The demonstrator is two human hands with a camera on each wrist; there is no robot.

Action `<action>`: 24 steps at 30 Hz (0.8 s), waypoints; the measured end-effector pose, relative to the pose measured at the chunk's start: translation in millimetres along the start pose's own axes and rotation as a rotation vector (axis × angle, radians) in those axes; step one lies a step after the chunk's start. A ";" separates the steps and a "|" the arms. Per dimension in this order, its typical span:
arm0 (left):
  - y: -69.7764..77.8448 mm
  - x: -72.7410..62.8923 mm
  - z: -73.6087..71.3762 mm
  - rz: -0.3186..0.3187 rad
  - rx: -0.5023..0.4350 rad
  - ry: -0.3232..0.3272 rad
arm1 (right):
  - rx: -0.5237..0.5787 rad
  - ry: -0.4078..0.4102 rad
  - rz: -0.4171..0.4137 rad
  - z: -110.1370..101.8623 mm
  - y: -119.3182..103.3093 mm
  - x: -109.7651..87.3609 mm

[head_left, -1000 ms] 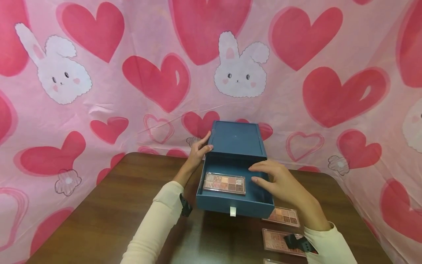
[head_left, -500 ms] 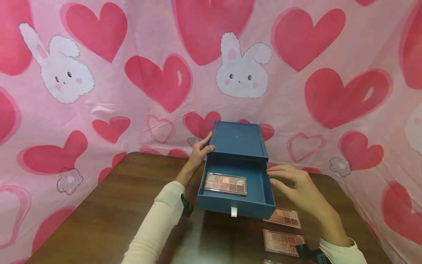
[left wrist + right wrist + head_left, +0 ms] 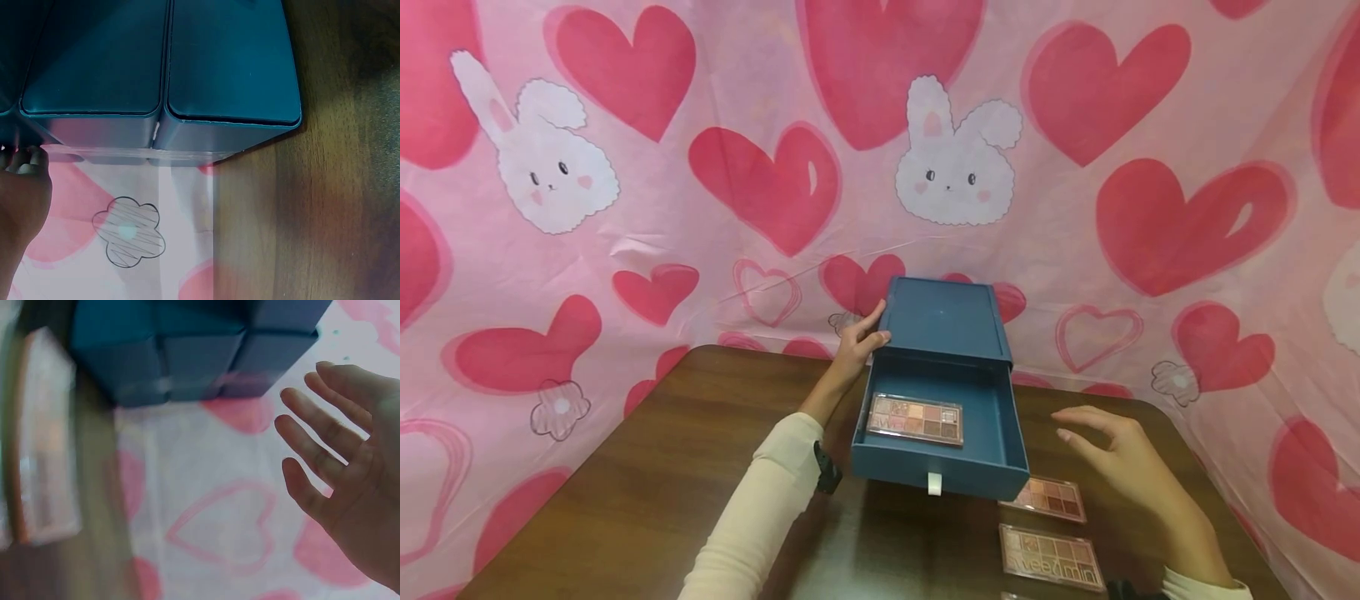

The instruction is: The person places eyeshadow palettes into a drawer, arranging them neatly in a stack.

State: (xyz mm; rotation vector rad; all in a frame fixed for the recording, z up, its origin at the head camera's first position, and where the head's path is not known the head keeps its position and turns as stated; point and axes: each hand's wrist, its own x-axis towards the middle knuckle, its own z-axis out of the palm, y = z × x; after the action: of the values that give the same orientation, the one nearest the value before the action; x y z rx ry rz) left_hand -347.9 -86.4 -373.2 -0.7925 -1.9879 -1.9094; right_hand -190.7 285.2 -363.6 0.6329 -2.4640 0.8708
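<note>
Toward the far edge of the worktop (image 3: 700, 467), right of its middle: palette (image 3: 916, 418) flat in the pulled-out drawer (image 3: 891, 463), left half, near the front wall. Whether it touches the left wall, cannot tell. Bare drawer floor to its right.

Blue drawer unit (image 3: 945, 317) behind; left hand (image 3: 859, 340) gripping its upper left edge. Right hand (image 3: 1127, 450) released, fingers loosely spread, nothing held, off the drawer's right side.

Risks, as I judge them: a quick push on the drawer could send the palette sliding into a wall. Drawer far out, its front jutting over the worktop; weight or a downward press there might tip the unit forward, more so if the left hand let go. A crooked push could jam the runners.

Edges: unit close to the far edge, cloth backdrop (image 3: 820, 217) right behind, so little room to shove it back. Right side: nearer palette (image 3: 1052, 498) partly hidden by the drawer's front right corner, lettered palette (image 3: 1051, 557) toward the near edge; a low sweep could nudge either. Open room: toward the left edge and far left corner.
</note>
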 end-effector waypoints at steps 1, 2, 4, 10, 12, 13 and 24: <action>-0.3 0.0 0.2 -0.002 0.002 -0.001 | -0.005 -0.008 0.020 -0.2 4.9 -3.3; 0.1 -0.2 0.4 -0.005 0.002 -0.001 | -0.012 -0.017 0.042 -0.5 9.9 -6.6; 0.6 -0.5 0.5 -0.012 0.004 -0.001 | -0.023 -0.038 0.093 -0.8 20.1 -12.4; 0.3 -0.3 0.3 -0.025 0.003 -0.001 | -0.039 -0.130 0.243 5.2 51.6 -27.3; 0.3 -0.6 0.7 -0.032 -0.003 -0.003 | -0.026 -0.164 0.278 9.4 61.2 -32.6; 0.6 -0.8 0.9 -0.036 -0.007 -0.005 | -0.014 -0.183 0.295 11.1 65.0 -35.1; -0.8 -2.4 1.5 -0.033 -0.020 0.002 | 0.160 -0.352 0.312 24.4 90.5 -55.5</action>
State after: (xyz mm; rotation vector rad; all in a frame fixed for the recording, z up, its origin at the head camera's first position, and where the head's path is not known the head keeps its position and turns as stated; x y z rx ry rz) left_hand -346.1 -85.4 -375.3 -0.7668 -1.9952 -1.9509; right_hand -202.8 346.7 -452.6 0.4951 -2.8838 1.1698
